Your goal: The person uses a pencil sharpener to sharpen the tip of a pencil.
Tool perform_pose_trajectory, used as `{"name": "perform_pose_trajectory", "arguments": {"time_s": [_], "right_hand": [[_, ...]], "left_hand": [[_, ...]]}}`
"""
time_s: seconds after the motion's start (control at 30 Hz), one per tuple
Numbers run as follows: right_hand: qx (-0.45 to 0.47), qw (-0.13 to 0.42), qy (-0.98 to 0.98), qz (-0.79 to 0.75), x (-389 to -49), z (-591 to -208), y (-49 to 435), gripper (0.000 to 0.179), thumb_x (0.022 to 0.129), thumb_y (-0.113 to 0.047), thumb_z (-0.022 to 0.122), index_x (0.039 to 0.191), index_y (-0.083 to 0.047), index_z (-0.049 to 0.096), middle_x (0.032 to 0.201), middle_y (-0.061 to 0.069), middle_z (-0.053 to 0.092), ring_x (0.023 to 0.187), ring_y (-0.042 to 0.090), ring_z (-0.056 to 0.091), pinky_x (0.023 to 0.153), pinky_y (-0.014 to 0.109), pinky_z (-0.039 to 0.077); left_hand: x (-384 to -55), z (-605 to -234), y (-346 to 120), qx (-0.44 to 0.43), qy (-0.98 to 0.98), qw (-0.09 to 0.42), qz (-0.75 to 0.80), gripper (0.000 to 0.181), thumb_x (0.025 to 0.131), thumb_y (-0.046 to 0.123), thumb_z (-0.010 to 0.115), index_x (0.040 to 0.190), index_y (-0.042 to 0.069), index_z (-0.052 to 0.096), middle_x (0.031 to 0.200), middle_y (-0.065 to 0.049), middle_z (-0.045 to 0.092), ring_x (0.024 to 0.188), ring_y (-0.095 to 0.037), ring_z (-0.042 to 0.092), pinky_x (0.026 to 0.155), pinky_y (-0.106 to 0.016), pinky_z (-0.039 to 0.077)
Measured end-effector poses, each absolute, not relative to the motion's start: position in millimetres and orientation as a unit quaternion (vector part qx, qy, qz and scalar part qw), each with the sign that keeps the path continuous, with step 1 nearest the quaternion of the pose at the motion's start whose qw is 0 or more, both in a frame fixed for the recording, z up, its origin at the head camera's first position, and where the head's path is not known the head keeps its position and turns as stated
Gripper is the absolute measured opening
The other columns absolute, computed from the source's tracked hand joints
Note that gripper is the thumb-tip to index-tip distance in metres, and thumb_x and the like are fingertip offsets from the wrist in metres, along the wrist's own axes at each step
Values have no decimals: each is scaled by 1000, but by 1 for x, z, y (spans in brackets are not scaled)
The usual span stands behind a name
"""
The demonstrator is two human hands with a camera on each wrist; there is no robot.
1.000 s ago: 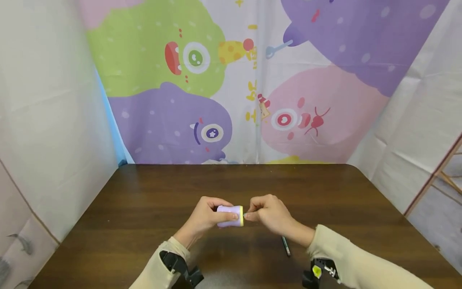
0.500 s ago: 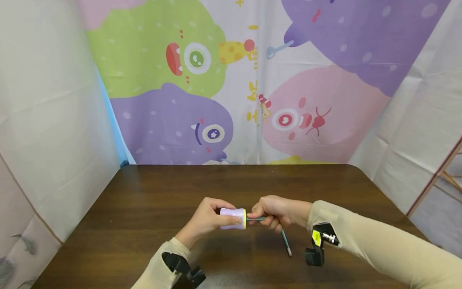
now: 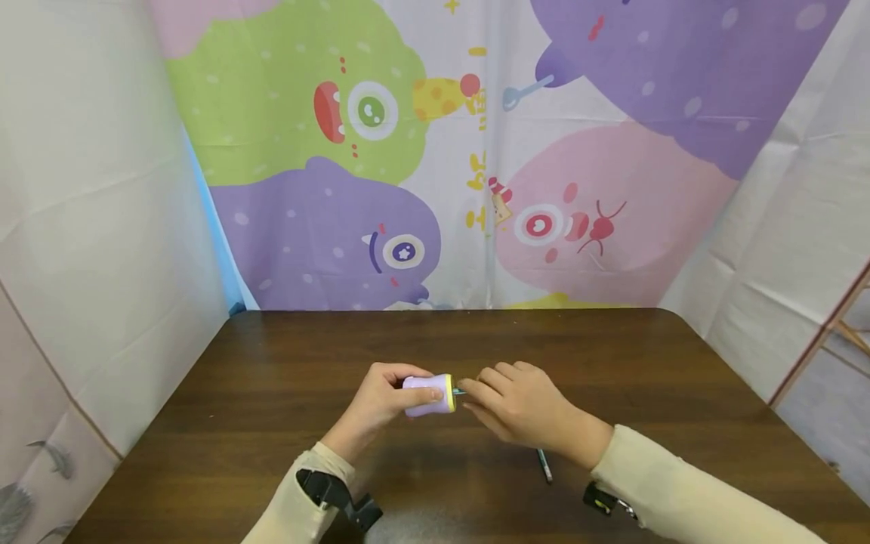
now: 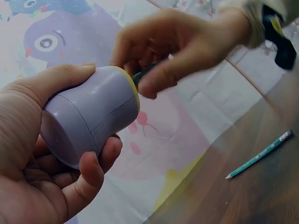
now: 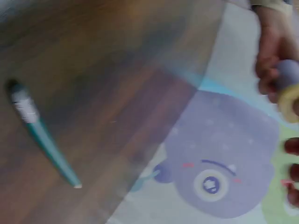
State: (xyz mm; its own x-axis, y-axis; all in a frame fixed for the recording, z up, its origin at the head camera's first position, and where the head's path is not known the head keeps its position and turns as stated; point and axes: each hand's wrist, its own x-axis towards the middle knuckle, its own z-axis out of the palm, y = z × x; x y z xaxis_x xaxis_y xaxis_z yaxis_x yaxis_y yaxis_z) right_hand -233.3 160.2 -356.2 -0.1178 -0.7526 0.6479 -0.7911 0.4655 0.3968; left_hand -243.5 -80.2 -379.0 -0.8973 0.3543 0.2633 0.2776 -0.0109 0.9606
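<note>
My left hand (image 3: 374, 406) grips a lavender pencil sharpener (image 4: 96, 112) with a yellow rim, thumb along one side and fingers beneath. The sharpener lies sideways above the table, its rimmed end facing right. A dark green pencil (image 4: 145, 73) sticks out of that end. My right hand (image 3: 526, 404) pinches the pencil close to the rim between thumb and fingers; the hand is blurred in the left wrist view and most of the pencil is hidden. In the right wrist view the sharpener (image 5: 287, 77) shows only at the right edge.
A second green pencil (image 4: 259, 157), sharpened and with an eraser end, lies on the dark wooden table (image 3: 306, 347) below my right hand. A cartoon-printed curtain (image 3: 462, 151) hangs behind the table, with white cloth at both sides.
My right hand has turned about the pencil: half a second ago its wrist was rolled and more pencil showed; now its back faces up. The sharpener has risen slightly, still in my left hand.
</note>
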Motion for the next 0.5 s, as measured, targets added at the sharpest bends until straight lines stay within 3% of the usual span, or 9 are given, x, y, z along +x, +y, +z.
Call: {"name": "perform_pose_trajectory", "arguments": {"time_s": [0.1, 0.3, 0.4, 0.5], "right_hand": [[531, 497, -685, -33, -242, -367, 163, 23, 104, -15, 49, 102, -8, 70, 77, 1, 59, 58, 14, 51, 47, 25, 38], [539, 583, -607, -30, -257, -377, 159, 25, 98, -5, 49, 90, -10, 72, 69, 1, 52, 50, 12, 40, 44, 21, 32], [533, 598, -599, 12, -259, -380, 151, 24, 91, -5, 48, 82, -10, 71, 63, 0, 46, 46, 10, 32, 40, 19, 26], [510, 580, -630, 82, -257, -385, 143, 25, 92, -9, 49, 75, -11, 66, 58, -2, 41, 43, 8, 28, 38, 19, 22]], "left_hand": [[-244, -379, -79, 225, 698, 36, 678, 31, 78, 7, 81, 97, -15, 70, 77, -2, 67, 62, -12, 57, 50, -24, 47], [-245, -383, -76, 220, 696, 59, 682, 34, 79, 12, 82, 99, -14, 70, 78, -1, 68, 63, -13, 57, 51, -25, 48], [-245, -384, -76, 212, 693, 63, 686, 33, 79, 11, 82, 98, -14, 70, 77, -1, 68, 62, -13, 56, 50, -25, 47], [-244, -384, -76, 208, 695, 59, 686, 31, 79, 8, 82, 97, -14, 71, 77, -1, 68, 61, -13, 56, 50, -26, 48]]}}
